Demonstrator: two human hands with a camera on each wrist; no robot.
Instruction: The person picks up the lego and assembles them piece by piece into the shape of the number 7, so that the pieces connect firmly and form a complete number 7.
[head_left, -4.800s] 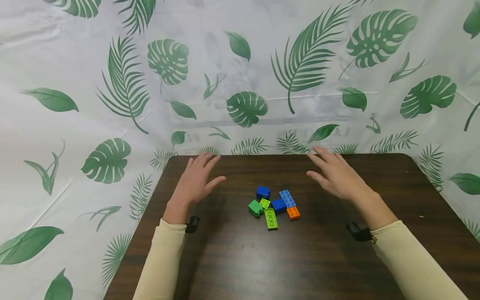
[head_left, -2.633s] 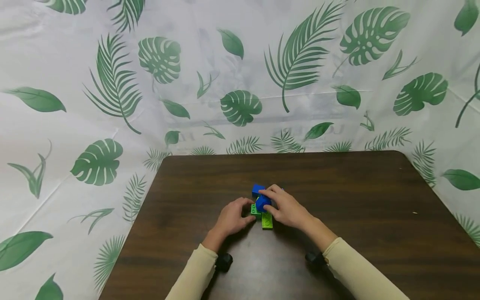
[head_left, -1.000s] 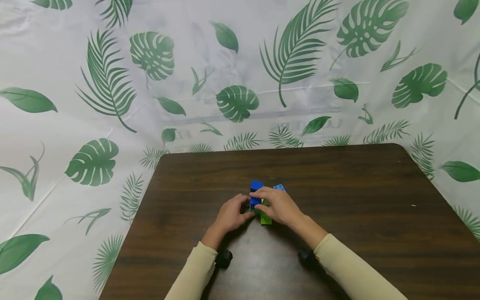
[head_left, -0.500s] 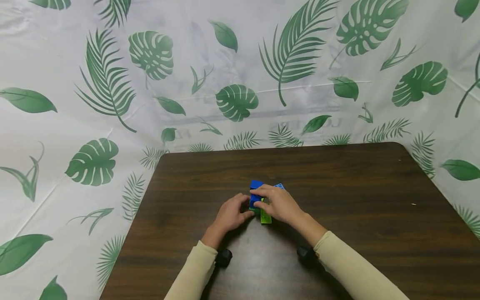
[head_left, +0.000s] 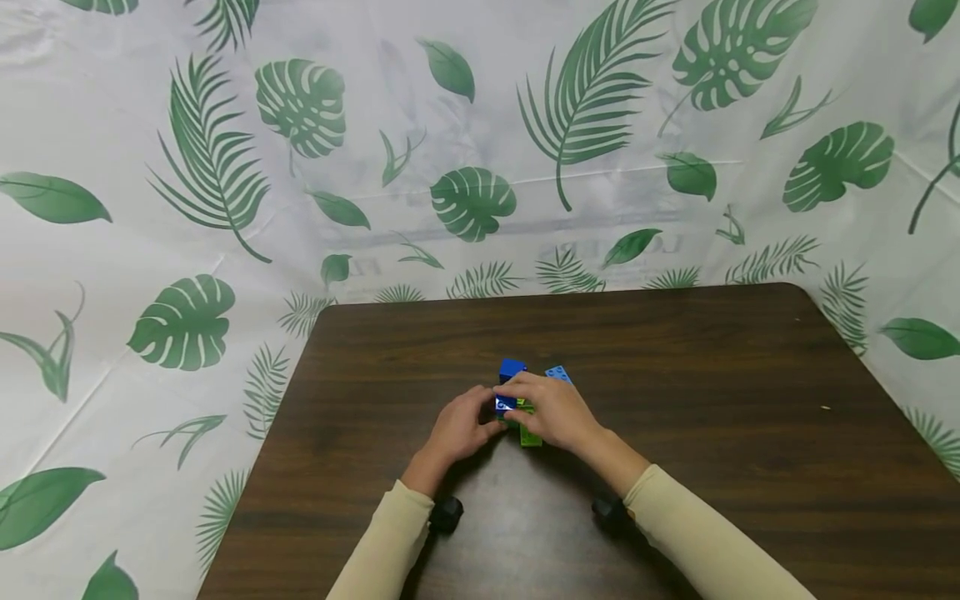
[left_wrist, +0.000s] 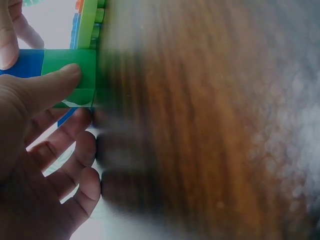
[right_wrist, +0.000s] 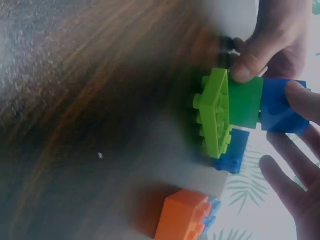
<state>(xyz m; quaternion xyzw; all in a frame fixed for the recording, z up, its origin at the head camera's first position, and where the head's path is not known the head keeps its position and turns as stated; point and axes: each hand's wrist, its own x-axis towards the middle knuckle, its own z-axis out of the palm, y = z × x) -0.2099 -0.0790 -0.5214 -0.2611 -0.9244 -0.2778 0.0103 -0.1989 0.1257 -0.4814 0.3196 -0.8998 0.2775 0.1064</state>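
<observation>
My left hand (head_left: 457, 427) holds a green building brick (left_wrist: 55, 60) low at the table, thumb on its near side. On top of that brick sits a blue brick (right_wrist: 277, 106), pinched between thumb and fingers of my right hand (head_left: 558, 412). In the right wrist view the two bricks meet face to face, with a thin dark gap at one edge. A lime brick (right_wrist: 217, 115) lies beside the green one, its studs facing sideways in that view. Behind the held bricks stands another blue brick (head_left: 512, 369).
A light blue brick (head_left: 558, 373) lies just past my right hand. The orange brick (right_wrist: 181, 214) beside it is hidden in the head view. All rest on the dark wooden table (head_left: 675, 358), with a leaf-patterned sheet (head_left: 480, 125) hanging behind its far edge.
My hands came in from both sides to the bricks. The right one picked up a blue brick and brought it left onto the green brick, which my left hand holds. The last half second shows little movement.
</observation>
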